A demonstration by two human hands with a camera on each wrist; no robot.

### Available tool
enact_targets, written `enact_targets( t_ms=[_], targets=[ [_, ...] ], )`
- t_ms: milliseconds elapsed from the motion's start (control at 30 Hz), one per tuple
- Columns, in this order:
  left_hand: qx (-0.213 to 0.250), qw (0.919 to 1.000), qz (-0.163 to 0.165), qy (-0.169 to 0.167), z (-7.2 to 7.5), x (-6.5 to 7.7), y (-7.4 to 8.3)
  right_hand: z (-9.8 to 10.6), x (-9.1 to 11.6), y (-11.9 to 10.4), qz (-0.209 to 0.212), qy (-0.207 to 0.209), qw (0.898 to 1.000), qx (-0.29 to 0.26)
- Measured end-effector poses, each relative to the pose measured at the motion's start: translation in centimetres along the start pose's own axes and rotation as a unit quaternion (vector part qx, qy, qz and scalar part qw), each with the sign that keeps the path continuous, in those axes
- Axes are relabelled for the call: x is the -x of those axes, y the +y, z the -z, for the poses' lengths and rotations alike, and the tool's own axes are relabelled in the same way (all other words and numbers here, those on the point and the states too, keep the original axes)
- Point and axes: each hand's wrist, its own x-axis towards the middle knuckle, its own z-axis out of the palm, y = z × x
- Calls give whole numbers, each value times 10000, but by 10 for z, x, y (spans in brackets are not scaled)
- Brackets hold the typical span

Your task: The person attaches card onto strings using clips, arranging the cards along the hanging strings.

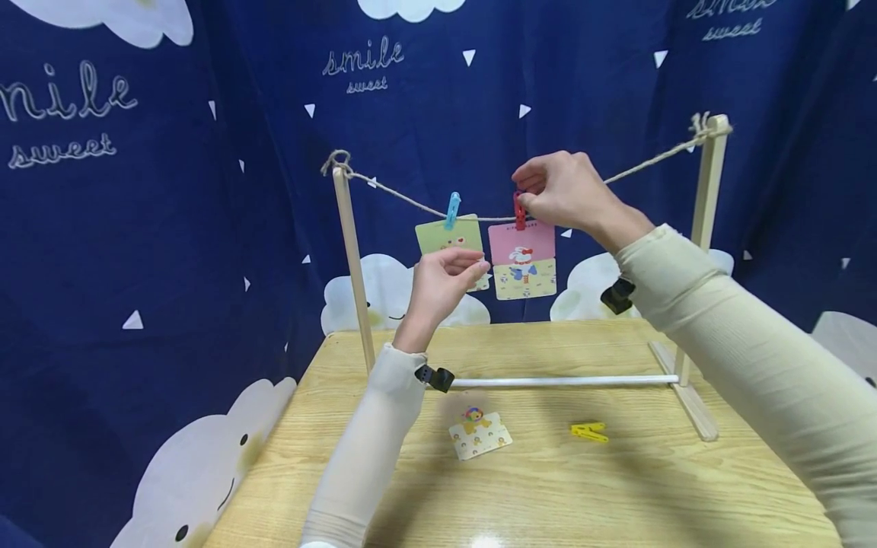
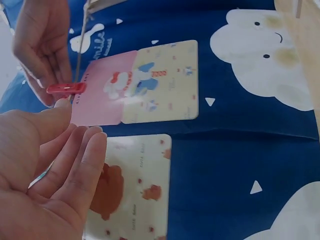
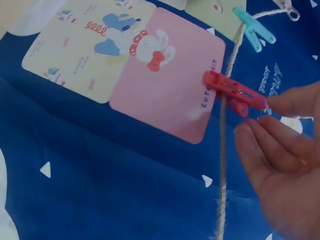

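Observation:
A pink and yellow rabbit card (image 1: 524,262) hangs from a rope, held there by a red clothespin (image 1: 519,211). Beside the clothespin's outer end is my right hand (image 1: 572,190), thumb and fingers apart around its handles; in the right wrist view a fingertip meets one handle or nearly so. My left hand (image 1: 445,285) is raised in front of a green bear card (image 1: 438,236), partly covering it. Its fingers are loosely extended and grip nothing. A light-blue clothespin (image 1: 452,210) fastens the green card to the rope (image 1: 404,196).
Two wooden posts (image 1: 709,183) carry the rope, with a white bar (image 1: 562,380) low between them. Another card (image 1: 479,435) and a yellow clothespin (image 1: 589,431) lie on the wooden table (image 1: 534,495). Behind hangs a dark blue curtain (image 1: 274,91) with clouds.

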Motion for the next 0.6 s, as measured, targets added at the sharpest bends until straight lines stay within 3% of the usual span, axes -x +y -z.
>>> enact_targets(
  t_ms=[133,300,600],
  targets=[
    [-70,9999,59,-64,-1,7,-7,1,8,-5,209,247,9994,148],
    [-347,9991,221,-123,-5,14,-20,3,22,-11,149,471,9986,177],
    [-590,9960,504,-441,-7,30,-47,-2,53,-10,130,562,9983,124]
  ],
)
